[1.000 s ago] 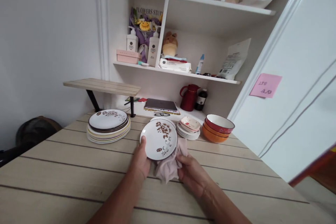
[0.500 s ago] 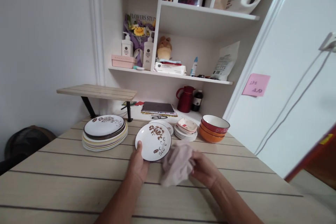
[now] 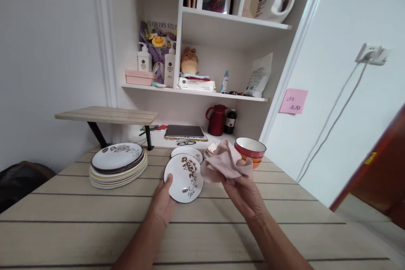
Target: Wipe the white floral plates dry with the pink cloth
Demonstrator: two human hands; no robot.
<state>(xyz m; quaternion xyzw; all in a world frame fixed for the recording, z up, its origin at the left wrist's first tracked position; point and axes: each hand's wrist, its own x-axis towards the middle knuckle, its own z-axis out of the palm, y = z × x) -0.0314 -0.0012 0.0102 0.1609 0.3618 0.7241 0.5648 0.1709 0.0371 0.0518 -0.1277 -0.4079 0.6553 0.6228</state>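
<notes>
Gripping plate point(image 3: 184, 176), left hand point(image 3: 163, 204); cloth point(image 3: 226, 163), right point(image 3: 245, 195)

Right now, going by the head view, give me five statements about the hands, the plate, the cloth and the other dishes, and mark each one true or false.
1. The left hand holds the flowered plate at its near rim. True.
2. The right hand is empty. False: it grips a pink cloth.
3. The pink cloth lies spread flat on the table. False: it is bunched in the right hand, above the table.
4. A stack of large plates stands on the table to the left of the flowered plate. True.
5. The stacked bowls are blue. False: a red one sits on an orange one.
</notes>
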